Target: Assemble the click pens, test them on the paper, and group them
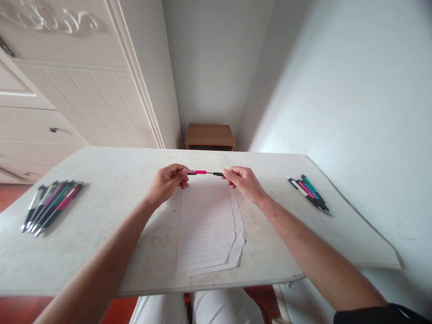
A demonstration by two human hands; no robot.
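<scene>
- The lined paper (205,229) lies on the white counter (151,258), its right edge torn and a second sheet showing beneath.
- Just beyond the paper's far edge, the left hand (170,182) has its grip closed around a pink pen barrel (200,172), pinched between thumb and fingers.
- Past the same edge, to the barrel's right, the right hand (245,182) has its grip pinching a black pen section (218,174).
- Between those two pieces, above the paper's far end, a thin dark refill (209,173) spans the gap, roughly level.
- Well left of the paper, a row of pens (56,202) lies slanted, one of them pink and black.
- Well right of the paper, a smaller group of pens (311,191) lies close together, green, blue, pink and white among them.
- Far beyond the paper, past the counter, stands a brown wooden cabinet (211,134).
</scene>
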